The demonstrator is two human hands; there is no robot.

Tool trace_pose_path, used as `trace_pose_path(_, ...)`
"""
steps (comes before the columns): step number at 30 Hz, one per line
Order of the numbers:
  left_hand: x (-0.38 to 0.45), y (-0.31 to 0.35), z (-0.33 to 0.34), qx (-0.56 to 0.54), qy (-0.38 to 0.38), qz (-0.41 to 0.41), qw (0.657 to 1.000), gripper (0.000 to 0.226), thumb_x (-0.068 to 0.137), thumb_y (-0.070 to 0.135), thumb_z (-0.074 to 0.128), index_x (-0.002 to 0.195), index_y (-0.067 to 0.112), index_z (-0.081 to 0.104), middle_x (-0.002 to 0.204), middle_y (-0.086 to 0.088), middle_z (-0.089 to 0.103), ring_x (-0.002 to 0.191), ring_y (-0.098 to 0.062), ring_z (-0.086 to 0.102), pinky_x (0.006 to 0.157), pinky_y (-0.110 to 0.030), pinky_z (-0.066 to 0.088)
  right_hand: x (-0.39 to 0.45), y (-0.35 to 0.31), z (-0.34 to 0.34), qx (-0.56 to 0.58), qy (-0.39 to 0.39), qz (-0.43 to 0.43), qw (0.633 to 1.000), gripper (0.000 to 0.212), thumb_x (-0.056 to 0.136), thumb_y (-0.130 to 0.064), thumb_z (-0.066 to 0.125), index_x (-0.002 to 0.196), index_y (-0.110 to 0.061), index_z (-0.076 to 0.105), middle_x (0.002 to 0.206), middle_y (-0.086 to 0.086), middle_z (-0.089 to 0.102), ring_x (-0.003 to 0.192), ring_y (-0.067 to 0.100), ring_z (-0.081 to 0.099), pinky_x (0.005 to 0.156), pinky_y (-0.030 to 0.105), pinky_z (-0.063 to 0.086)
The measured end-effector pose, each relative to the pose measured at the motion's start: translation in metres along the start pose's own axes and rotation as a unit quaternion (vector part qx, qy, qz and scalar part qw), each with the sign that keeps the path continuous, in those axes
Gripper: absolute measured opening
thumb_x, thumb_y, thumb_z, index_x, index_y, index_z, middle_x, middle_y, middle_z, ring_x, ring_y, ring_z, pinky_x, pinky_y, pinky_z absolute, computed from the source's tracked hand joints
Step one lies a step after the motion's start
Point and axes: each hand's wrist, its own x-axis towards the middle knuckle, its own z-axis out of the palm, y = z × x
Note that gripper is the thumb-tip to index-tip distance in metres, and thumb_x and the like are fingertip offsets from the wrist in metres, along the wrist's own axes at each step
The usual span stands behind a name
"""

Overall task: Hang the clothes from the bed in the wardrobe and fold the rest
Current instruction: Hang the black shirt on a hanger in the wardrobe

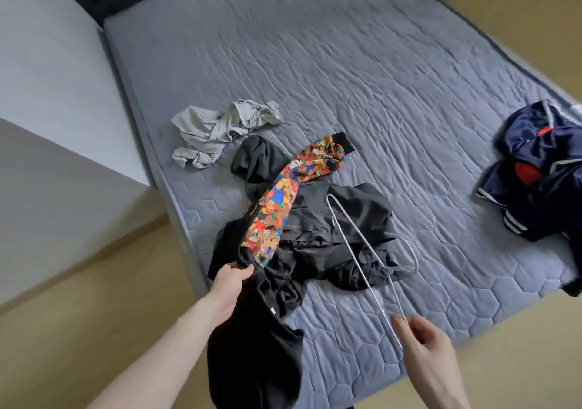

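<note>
Soft daylight, faint shadows (edges warped)

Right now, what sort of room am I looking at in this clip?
Most likely a bedroom: a bed with a grey quilted cover fills the view, loose clothes lie on it, and the right hand holds a wire hanger. No wardrobe shows.

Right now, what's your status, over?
Left hand grips black garment with floral lining. Right hand pinches silver wire hanger. Hanger not yet in garment. Nothing blocking.
</note>
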Motion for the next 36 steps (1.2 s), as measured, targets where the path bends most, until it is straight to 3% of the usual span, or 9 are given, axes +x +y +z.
trace_pose_path(3, -0.068, 0.017, -0.046, -0.017, -0.001, 0.031, 0.999, 0.023, 0.097, 0.012, 0.059, 0.115, 0.002, 0.07, 0.115, -0.019, 0.074, 0.115, -0.039, 0.067, 0.109, -0.053, 0.049, -0.03, -0.029, -0.011, 0.005, -0.048, -0.025, 0.999, 0.052, 0.097, -0.026, 0.068, 0.066, -0.021, 0.026, 0.057, -0.008, 0.025, 0.054, 0.01, 0.025, 0.058, 0.032, 0.024)
trace_pose_path(9, -0.22, 0.05, -0.13, -0.071, -0.039, 0.1, 0.992, 0.034, 0.089, 0.03, 0.077, 0.113, 0.006, 0.073, 0.102, -0.013, 0.079, 0.094, -0.031, 0.078, 0.065, -0.032, 0.063, -0.096, -0.091, -0.032, 0.001, -0.071, -0.103, 0.992, 0.05, 0.095, -0.034, 0.065, 0.066, -0.021, 0.027, 0.055, -0.009, 0.026, 0.051, 0.012, 0.025, 0.046, 0.023, 0.027)
trace_pose_path(17, -0.344, 0.067, -0.189, -0.23, -0.106, 0.151, 0.956, 0.029, 0.093, 0.029, 0.069, 0.102, 0.004, 0.08, 0.113, -0.024, 0.075, 0.102, -0.039, 0.074, 0.088, -0.049, 0.062, -0.213, -0.13, -0.009, -0.076, -0.164, -0.253, 0.95, 0.037, 0.083, -0.016, 0.085, 0.081, -0.022, 0.048, 0.074, -0.009, 0.062, 0.054, 0.009, 0.041, 0.055, 0.021, 0.037)
trace_pose_path(20, -0.383, 0.065, -0.209, -0.263, -0.157, 0.176, 0.936, 0.038, 0.094, 0.034, 0.067, 0.114, 0.004, 0.075, 0.119, -0.022, 0.073, 0.11, -0.038, 0.072, 0.094, -0.048, 0.06, -0.248, -0.132, 0.01, -0.137, -0.186, -0.288, 0.929, 0.046, 0.074, -0.025, 0.091, 0.104, -0.032, 0.057, 0.095, -0.017, 0.066, 0.081, 0.003, 0.061, 0.072, 0.018, 0.047)
trace_pose_path(24, -0.432, 0.061, -0.238, -0.305, -0.211, 0.216, 0.903, 0.032, 0.095, 0.035, 0.064, 0.098, 0.009, 0.082, 0.12, -0.018, 0.073, 0.105, -0.033, 0.073, 0.093, -0.045, 0.06, -0.286, -0.14, 0.033, -0.149, -0.194, -0.33, 0.912, 0.076, 0.062, -0.05, 0.089, 0.123, -0.041, 0.044, 0.13, -0.031, 0.053, 0.116, -0.015, 0.052, 0.084, 0.01, 0.046)
trace_pose_path(27, -0.459, 0.059, -0.263, -0.319, -0.219, 0.246, 0.889, 0.032, 0.096, 0.034, 0.064, 0.107, 0.006, 0.074, 0.116, -0.021, 0.068, 0.107, -0.037, 0.067, 0.097, -0.049, 0.054, -0.308, -0.154, 0.055, -0.122, -0.135, -0.356, 0.916, 0.058, 0.073, -0.037, 0.091, 0.087, -0.041, 0.036, 0.103, -0.024, 0.062, 0.087, -0.007, 0.058, 0.069, 0.016, 0.045)
trace_pose_path(29, -0.465, 0.065, -0.283, -0.347, -0.185, 0.268, 0.88, 0.038, 0.095, 0.032, 0.066, 0.116, 0.0, 0.07, 0.116, -0.027, 0.07, 0.109, -0.04, 0.069, 0.094, -0.05, 0.057, -0.316, -0.167, 0.065, -0.1, -0.104, -0.367, 0.919, 0.053, 0.083, -0.03, 0.084, 0.077, -0.031, 0.032, 0.073, -0.014, 0.048, 0.062, 0.006, 0.043, 0.058, 0.02, 0.038)
trace_pose_path(34, -0.438, 0.079, -0.333, -0.36, -0.07, 0.317, 0.875, 0.027, 0.103, 0.031, 0.06, 0.113, 0.009, 0.072, 0.101, -0.01, 0.078, 0.095, -0.025, 0.075, 0.084, -0.035, 0.062, -0.353, -0.212, 0.065, 0.034, -0.167, -0.399, 0.901, 0.039, 0.09, -0.035, 0.066, 0.075, -0.03, 0.031, 0.07, -0.004, 0.032, 0.064, 0.016, 0.031, 0.06, 0.035, 0.031)
trace_pose_path(36, -0.42, 0.073, -0.344, -0.318, -0.068, 0.325, 0.888, 0.03, 0.107, 0.035, 0.052, 0.125, 0.016, 0.066, 0.117, -0.004, 0.075, 0.105, -0.021, 0.073, 0.087, -0.033, 0.06, -0.368, -0.233, 0.065, 0.103, -0.187, -0.392, 0.895, 0.038, 0.091, -0.037, 0.067, 0.075, -0.031, 0.034, 0.071, -0.004, 0.033, 0.064, 0.015, 0.031, 0.057, 0.032, 0.032)
